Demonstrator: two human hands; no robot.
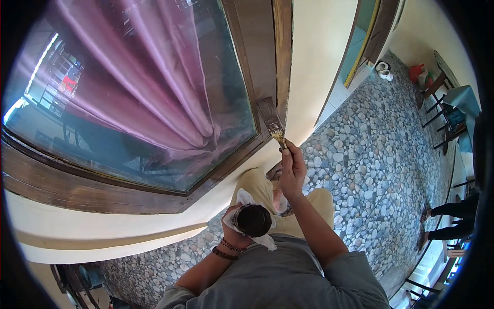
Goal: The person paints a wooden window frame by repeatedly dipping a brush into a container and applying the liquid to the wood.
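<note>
With the right hand (pixel 293 172) grasps the brush (pixel 272 118) between thumb and fingers, and holds it at the frame (pixel 261 62), on the right edge, near the lower right corner. With the left hand (pixel 233 233) holds the pot (pixel 254 221) below the frame's lower edge, with fingers curled around it and its white wrap (pixel 244 196). Has a pink curtain (pixel 139 77) behind the glass.

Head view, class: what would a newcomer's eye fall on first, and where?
The pink curtain strikes first, behind the window glass at upper left. Near the centre, the right hand holds a paintbrush at the brown window frame. Lower down, the left hand holds a dark container with white wrapping around it.
</note>
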